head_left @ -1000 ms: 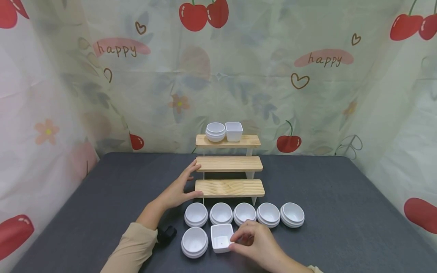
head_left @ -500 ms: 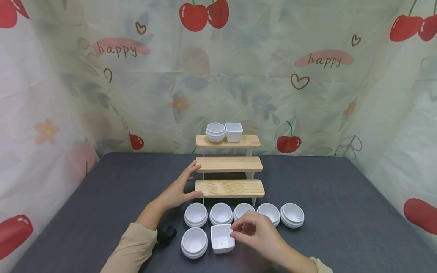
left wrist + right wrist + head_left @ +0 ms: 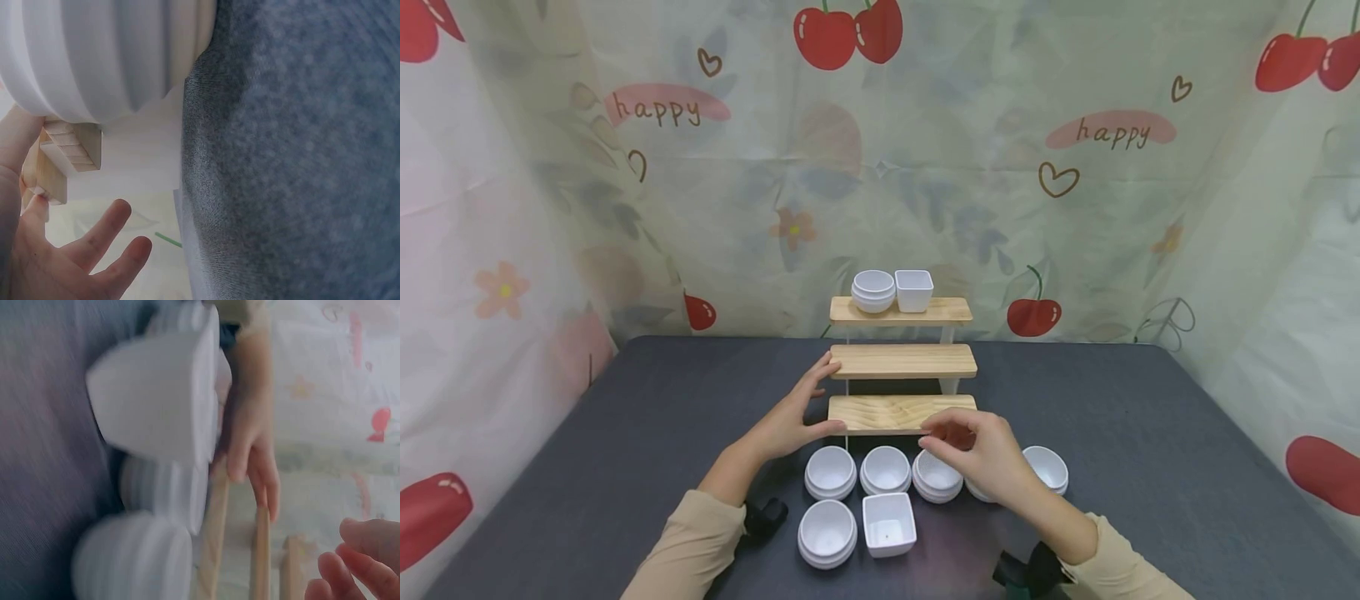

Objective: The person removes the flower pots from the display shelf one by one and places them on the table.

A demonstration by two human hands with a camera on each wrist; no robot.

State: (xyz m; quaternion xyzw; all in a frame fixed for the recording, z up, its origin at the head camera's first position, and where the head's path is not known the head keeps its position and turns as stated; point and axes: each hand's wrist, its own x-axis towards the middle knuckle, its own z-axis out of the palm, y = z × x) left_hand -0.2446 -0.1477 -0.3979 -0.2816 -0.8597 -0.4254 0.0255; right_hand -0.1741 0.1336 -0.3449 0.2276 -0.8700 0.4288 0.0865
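Note:
A three-tier wooden stand with white legs stands mid-table. My left hand (image 3: 786, 423) touches its left side, thumb at the bottom shelf (image 3: 880, 412), fingertips at the middle shelf (image 3: 904, 361). In the left wrist view two fingers (image 3: 103, 234) stick out straight, off the wood. My right hand (image 3: 981, 454), loosely bent and holding nothing, hovers by the bottom shelf's right front, partly hiding the pots behind it. A white square pot (image 3: 890, 546) sits in front, beside a round pot (image 3: 827, 533). Up on the top shelf (image 3: 955, 312) are a round pot (image 3: 873, 292) and a square pot (image 3: 914, 292).
Several round white pots (image 3: 831, 473) line up directly before the stand; the right forearm overlaps some of them. Dark cloth covers the table (image 3: 1150, 467). A printed curtain (image 3: 925, 208) hangs behind, with a thin cord (image 3: 1172, 315) at the back right.
My right hand has come off the front square pot and moved up and forward, past the row of round pots to the bottom shelf. The left hand has stayed still.

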